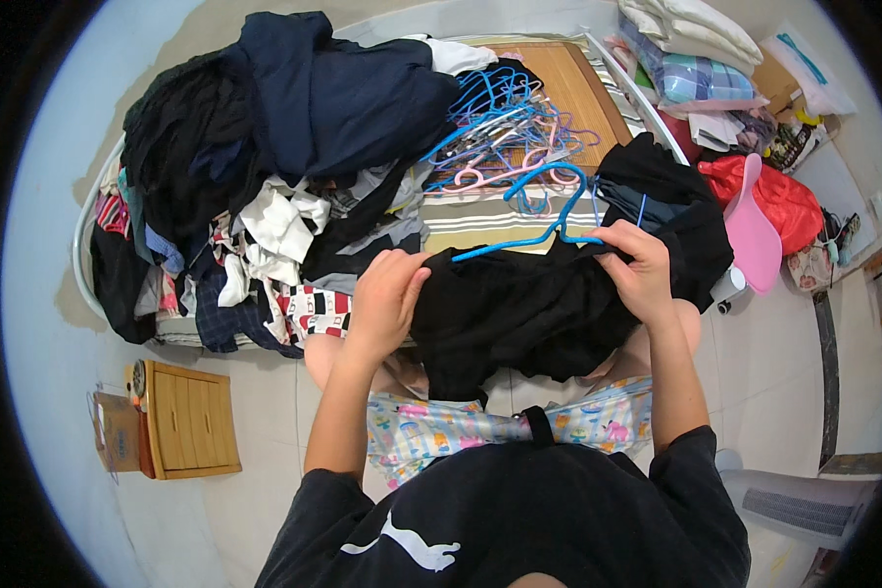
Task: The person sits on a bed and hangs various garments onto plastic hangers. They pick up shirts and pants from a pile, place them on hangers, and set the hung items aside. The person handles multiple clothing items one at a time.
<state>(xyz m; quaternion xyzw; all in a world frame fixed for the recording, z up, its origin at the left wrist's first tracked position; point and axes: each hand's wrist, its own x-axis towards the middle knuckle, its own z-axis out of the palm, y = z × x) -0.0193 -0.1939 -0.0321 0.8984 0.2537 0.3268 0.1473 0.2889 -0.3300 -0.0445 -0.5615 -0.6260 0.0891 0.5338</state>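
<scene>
A black garment [519,318] hangs over my lap, stretched between my two hands. My left hand [387,299] pinches its left shoulder edge. My right hand [642,269] is closed on the other shoulder, at the right end of a blue hanger [529,242]. The hanger lies along the top of the garment, hook pointing up and away from me; its left end shows near the left shoulder. Just beyond, a tangle of blue, pink and white hangers [510,132] lies on the bed. Dark clothes on hangers [671,201] are heaped beside my right hand.
Heaped clothes [274,127] cover the bed's left side, with white and patterned pieces [279,230] nearer me. A bamboo mat [593,93] lies at the back. To the right are a pink plastic stool [755,230] and a red bag [804,201]. A wooden cabinet [191,419] stands lower left, a fan [799,505] lower right.
</scene>
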